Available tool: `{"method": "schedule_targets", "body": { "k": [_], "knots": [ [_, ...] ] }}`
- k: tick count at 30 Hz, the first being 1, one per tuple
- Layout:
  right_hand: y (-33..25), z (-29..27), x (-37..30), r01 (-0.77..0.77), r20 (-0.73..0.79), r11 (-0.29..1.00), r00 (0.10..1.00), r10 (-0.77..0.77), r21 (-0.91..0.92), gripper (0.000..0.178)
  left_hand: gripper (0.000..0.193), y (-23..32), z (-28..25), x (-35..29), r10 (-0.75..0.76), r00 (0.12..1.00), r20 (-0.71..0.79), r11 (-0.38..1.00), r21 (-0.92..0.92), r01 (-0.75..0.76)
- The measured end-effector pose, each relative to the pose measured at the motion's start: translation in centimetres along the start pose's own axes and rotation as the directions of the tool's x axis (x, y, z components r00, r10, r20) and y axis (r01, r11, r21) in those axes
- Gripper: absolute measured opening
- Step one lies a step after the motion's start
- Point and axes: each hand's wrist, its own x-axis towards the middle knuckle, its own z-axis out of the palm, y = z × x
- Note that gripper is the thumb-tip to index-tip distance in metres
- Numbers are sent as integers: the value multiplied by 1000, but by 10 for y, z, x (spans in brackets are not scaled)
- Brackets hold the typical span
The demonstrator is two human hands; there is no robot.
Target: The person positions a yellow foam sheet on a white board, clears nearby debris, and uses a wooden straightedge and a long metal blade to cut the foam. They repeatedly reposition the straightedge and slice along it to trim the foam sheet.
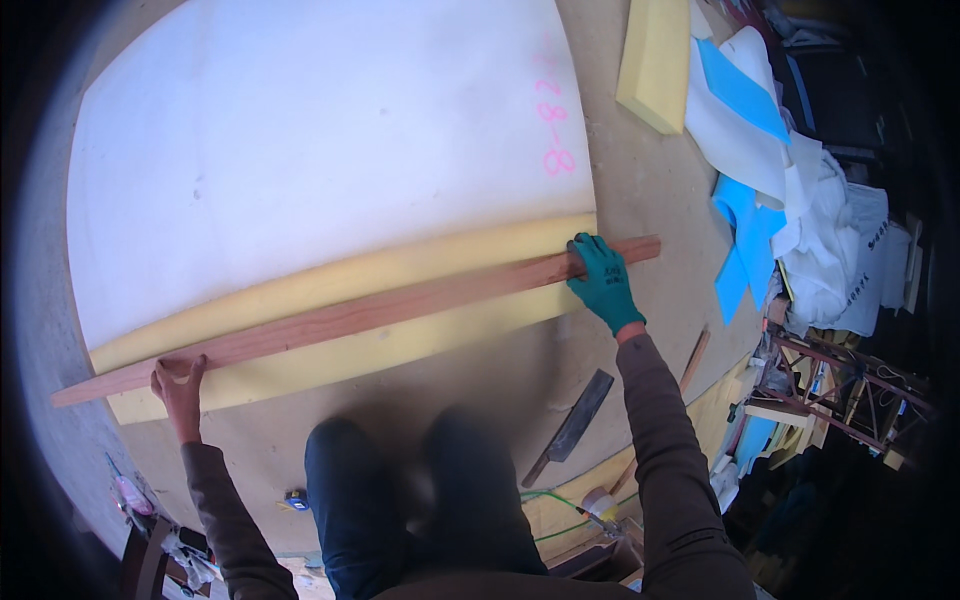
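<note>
A long reddish-brown wooden strip (380, 310) lies across the yellow front part of a large foam slab (300, 372), slanting up to the right. Both its ends stick out past the foam. My bare left hand (180, 396) grips the strip near its left end, thumb and fingers at its edge. In a green glove, my right hand (604, 284) is closed over the strip near its right end, fingertips on the far side. White sheet (340, 130) with pink handwritten marks covers the foam's far part.
A dark flat-bladed knife (575, 420) and a thin wood piece (695, 358) lie right of my knees. A blue tape measure (296, 499) sits at lower left. Far right are a yellow foam block (655, 65), blue sheet scraps (740, 85) and white bags (830, 250).
</note>
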Motion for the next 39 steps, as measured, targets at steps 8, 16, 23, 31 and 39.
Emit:
{"method": "schedule_targets", "body": {
  "k": [8, 16, 23, 31, 39],
  "knots": [
    [-7, -5, 4, 99, -96, 994, 990, -103, -52, 45, 107, 1, -1, -3, 39, 999, -33, 999, 3, -39],
    [-6, -9, 7, -37, 105, 999, 994, 37, 6, 60, 106, 6, -9, -3, 12, 999, 38, 1000, -11, -11],
    [1, -3, 6, 92, -30, 994, 995, -90, 56, 39, 105, -17, 0, 2, 46, 999, -18, 999, 21, -46],
    [48, 40, -17, 68, -40, 981, 997, -62, 182, 59, 92, -13, -18, -13, 355, 932, -74, 935, 31, -354],
    [50, 24, -25, -65, 67, 996, 996, 61, 58, 71, 80, 28, -32, -20, 307, 951, -37, 943, 145, -299]
  ]
}}
